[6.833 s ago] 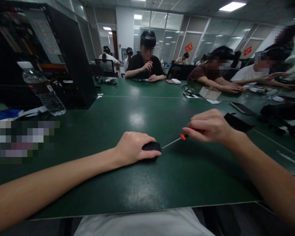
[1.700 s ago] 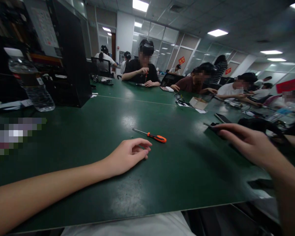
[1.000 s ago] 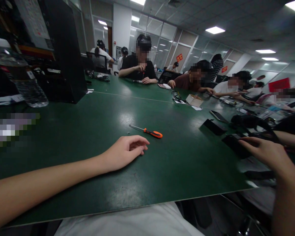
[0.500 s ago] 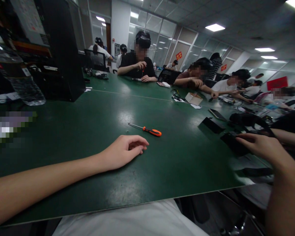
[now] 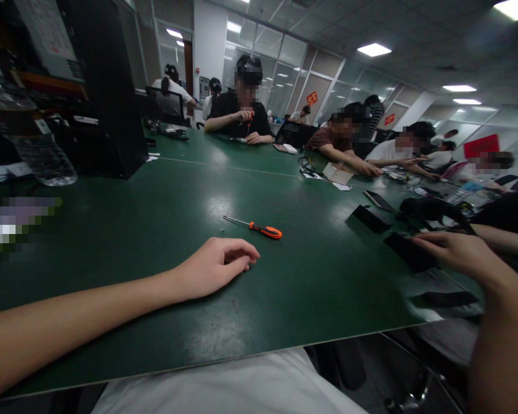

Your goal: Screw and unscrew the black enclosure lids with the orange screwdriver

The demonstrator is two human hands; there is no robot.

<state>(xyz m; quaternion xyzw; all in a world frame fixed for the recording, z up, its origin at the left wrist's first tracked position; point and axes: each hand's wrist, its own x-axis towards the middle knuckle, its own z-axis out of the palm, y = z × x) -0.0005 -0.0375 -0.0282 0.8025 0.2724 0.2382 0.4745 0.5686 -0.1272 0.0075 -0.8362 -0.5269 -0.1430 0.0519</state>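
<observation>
My left hand (image 5: 218, 267) rests on the green table (image 5: 311, 299) with its fingers loosely curled and nothing visible in them. Just beyond its fingertips lies a small screwdriver (image 5: 263, 230) with an orange handle, its shaft pointing left; no hand touches it. At the right edge of the table my right hand (image 5: 453, 253) reaches out with fingers stretched flat. Its fingertips lie on a flat black object (image 5: 406, 253), which the hand does not grip.
Past the right hand are a black box (image 5: 371, 218), a phone (image 5: 377, 200) and a dark headset (image 5: 431, 208). Another person's arm (image 5: 501, 233) lies at far right. A water bottle (image 5: 43, 155) and a black computer case (image 5: 107, 98) stand at left. Several people work at the far side.
Earlier my left hand covered a black object while my right hand turned the screwdriver on it. The screwdriver now lies on the table and my right hand has moved right onto the black object.
</observation>
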